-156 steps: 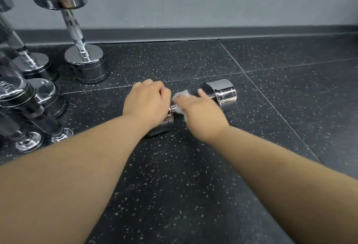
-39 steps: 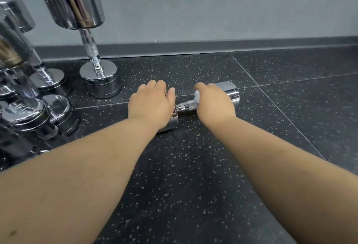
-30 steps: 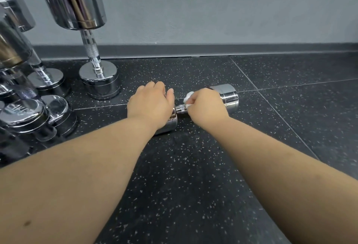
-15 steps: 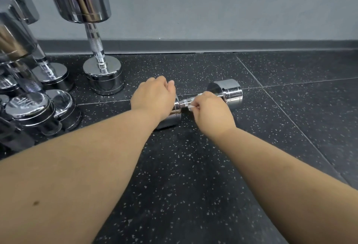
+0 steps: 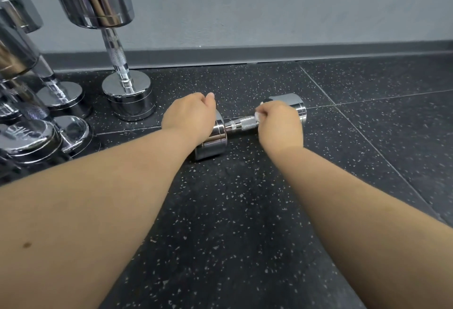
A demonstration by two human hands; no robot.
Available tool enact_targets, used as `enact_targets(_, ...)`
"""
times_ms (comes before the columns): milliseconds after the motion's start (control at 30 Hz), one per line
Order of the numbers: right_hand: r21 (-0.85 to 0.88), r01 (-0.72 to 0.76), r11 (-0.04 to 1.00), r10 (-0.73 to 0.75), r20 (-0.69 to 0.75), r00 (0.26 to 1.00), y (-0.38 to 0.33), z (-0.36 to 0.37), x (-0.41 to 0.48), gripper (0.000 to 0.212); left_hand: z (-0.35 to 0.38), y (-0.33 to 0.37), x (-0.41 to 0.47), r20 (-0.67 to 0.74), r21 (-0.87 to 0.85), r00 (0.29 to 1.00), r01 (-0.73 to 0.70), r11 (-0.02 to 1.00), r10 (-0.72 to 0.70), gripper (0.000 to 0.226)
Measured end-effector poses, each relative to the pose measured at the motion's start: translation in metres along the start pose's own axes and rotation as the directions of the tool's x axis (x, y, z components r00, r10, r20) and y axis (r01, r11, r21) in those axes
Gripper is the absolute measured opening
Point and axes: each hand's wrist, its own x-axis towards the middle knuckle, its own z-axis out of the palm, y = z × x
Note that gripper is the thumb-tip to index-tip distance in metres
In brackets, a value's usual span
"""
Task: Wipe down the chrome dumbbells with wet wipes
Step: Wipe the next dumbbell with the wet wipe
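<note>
a: where is the dumbbell (image 5: pixel 241 124) now?
b: lying on its side on the speckled floor (image 5: pixel 220 223), towards the edge by the wall (image 5: pixel 269 9), just beside a seam between two tiles. the left hand (image 5: pixel 190 116) is curled over its left head and grips it. the right hand (image 5: pixel 280 125) is closed round the right end of the handle, up against the right head, with a wet wipe (image 5: pixel 257 115) pinched under the fingers. only a white scrap of it shows.
a: so what makes this wipe a good one?
b: i judge the handle is the step in hand. its ridged grip catches grime, so the wipe should wrap right round the bar and twist as it slides, not just skim the top. the left hand's job is to stop the weight rolling, since chrome on a flat floor will roll if the grip slackens. the underside and the two end faces likely need a turn too.
a: and the others?
b: several upright dumbbells (image 5: pixel 117 58) stand at the left edge of the floor, one close to the skirting (image 5: pixel 269 55), well apart from the hands. whether they are clean i cannot tell.
a: any packet or bin for the wipes?
b: none shows in this view, so where a fresh wipe comes from, or a used one goes, i cannot say
</note>
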Motion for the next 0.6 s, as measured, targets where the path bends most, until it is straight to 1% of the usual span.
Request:
enact_targets(33,-0.009,0.021,1.0,-0.021,0.02,1.0,-0.005,0.002,0.0,0.034,0.001,-0.001,0.0,0.003,-0.013,1.0,0.003,1.0,-0.002,0.049)
enact_targets(67,0.007,0.081,0.997,-0.082,0.054,0.995,-0.013,0.008,-0.005,0.035,0.001,-0.001,-0.001,0.005,-0.025,1.0,0.009,1.0,-0.009,0.051)
enact_targets(167,0.079,0.287,0.955,-0.295,0.126,0.947,-0.029,0.019,-0.02,0.028,-0.002,0.002,-0.008,0.023,-0.034,1.0,0.016,0.999,-0.015,0.054)
enact_targets(200,0.043,0.336,0.941,-0.339,0.129,0.932,-0.026,0.018,-0.019,0.026,-0.003,0.003,-0.012,0.036,-0.019,0.999,0.002,1.0,-0.002,0.053)
enact_targets(233,-0.053,0.377,0.925,-0.365,0.151,0.919,-0.019,0.013,-0.014,0.025,-0.004,0.005,-0.018,0.046,0.009,0.999,-0.025,1.0,0.024,0.05)
enact_targets(267,-0.18,0.395,0.901,-0.361,0.196,0.912,-0.011,0.006,-0.009,0.024,-0.004,0.005,-0.025,0.052,0.04,0.997,-0.059,0.997,0.057,0.046)
enact_targets(300,-0.299,0.382,0.874,-0.319,0.24,0.917,-0.004,-0.002,-0.006,0.021,-0.005,0.004,-0.034,0.047,0.069,0.994,-0.101,0.992,0.098,0.04)
enact_targets(333,-0.372,0.354,0.858,-0.264,0.271,0.926,0.0,-0.008,-0.006,0.019,-0.004,0.004,-0.042,0.036,0.096,0.989,-0.148,0.984,0.145,0.035)
enact_targets(367,-0.395,0.333,0.856,-0.217,0.309,0.926,0.0,-0.015,-0.01,0.021,-0.005,0.004,-0.052,0.03,0.121,0.981,-0.193,0.974,0.191,0.031)
enact_targets(400,-0.367,0.328,0.871,-0.191,0.362,0.912,-0.002,-0.019,-0.015,0.024,-0.005,0.005,-0.061,0.042,0.152,0.972,-0.235,0.96,0.232,0.031)
enact_targets(433,-0.295,0.328,0.897,-0.185,0.425,0.886,-0.005,-0.023,-0.019,0.027,-0.006,0.006,-0.07,0.074,0.196,0.961,-0.275,0.941,0.265,0.033)
enact_targets(500,-0.112,0.281,0.953,-0.173,0.56,0.81,-0.01,-0.033,-0.028,0.033,-0.009,0.009,-0.089,0.142,0.283,0.941,-0.336,0.899,0.307,0.043)
enact_targets(533,-0.056,0.248,0.967,-0.164,0.609,0.776,-0.011,-0.037,-0.029,0.037,-0.01,0.01,-0.096,0.146,0.31,0.931,-0.363,0.879,0.334,0.047)
enact_targets(600,-0.018,0.205,0.979,-0.143,0.655,0.742,-0.01,-0.044,-0.038,0.044,-0.012,0.013,-0.116,0.133,0.357,0.915,-0.402,0.843,0.38,0.049)
